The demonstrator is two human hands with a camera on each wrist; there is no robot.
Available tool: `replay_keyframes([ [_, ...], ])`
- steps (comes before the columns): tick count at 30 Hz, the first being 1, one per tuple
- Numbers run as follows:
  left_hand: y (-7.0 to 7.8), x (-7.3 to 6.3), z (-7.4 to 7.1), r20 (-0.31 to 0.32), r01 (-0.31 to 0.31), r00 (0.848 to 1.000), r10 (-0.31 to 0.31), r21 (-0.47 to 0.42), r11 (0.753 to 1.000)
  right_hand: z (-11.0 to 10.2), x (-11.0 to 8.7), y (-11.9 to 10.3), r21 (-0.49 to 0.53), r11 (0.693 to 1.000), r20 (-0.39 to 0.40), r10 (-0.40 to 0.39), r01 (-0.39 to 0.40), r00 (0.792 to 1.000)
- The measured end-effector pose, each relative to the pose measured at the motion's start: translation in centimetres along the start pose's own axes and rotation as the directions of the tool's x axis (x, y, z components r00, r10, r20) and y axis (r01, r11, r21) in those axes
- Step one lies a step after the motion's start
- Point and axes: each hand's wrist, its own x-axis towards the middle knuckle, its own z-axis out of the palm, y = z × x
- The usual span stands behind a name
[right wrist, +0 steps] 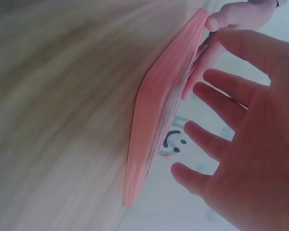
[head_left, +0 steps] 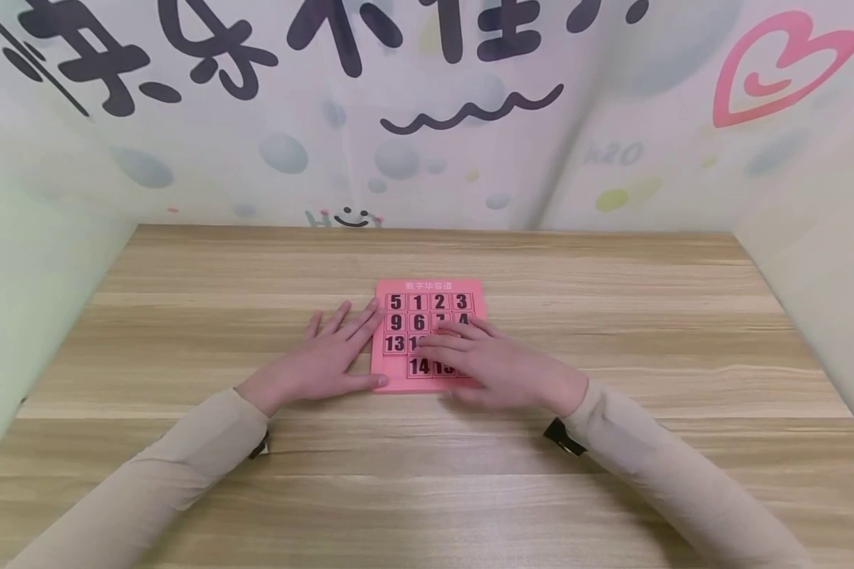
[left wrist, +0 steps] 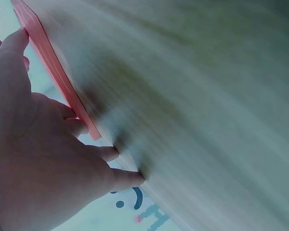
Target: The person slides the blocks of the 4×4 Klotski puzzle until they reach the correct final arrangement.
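Note:
A pink number sliding puzzle [head_left: 427, 386] lies flat on the table, with black numbers on its square tiles. Its top row reads 5, 1, 2, 3, and a bare slot shows at the bottom left, below tile 13 [head_left: 394, 344]. Along the puzzle's left edge rests my left hand [head_left: 320, 363], fingers spread, with thumb and fingertips touching the frame and two fingers reaching the table. My right hand [head_left: 494, 365] is over the right part of the tiles, hiding several of them. In the right wrist view its fingers [right wrist: 221, 103] are loosely extended above the puzzle, holding nothing.
The wood-grain table [head_left: 427, 490] extends around the puzzle on all sides. Behind it stands a white backdrop [head_left: 206, 150] with black writing, a pink heart and a smiley. Pale side walls close in the table at left and right.

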Motion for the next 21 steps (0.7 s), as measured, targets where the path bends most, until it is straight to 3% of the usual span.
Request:
replay_keyframes([
  [21, -0.2, 0.1, 0.1, -0.003, -0.009, 1.000, 0.009, 0.007, 1.000, 0.0, 2.8, 0.2, 0.012, 0.998, 0.028, 0.058, -0.058, 0.998],
])
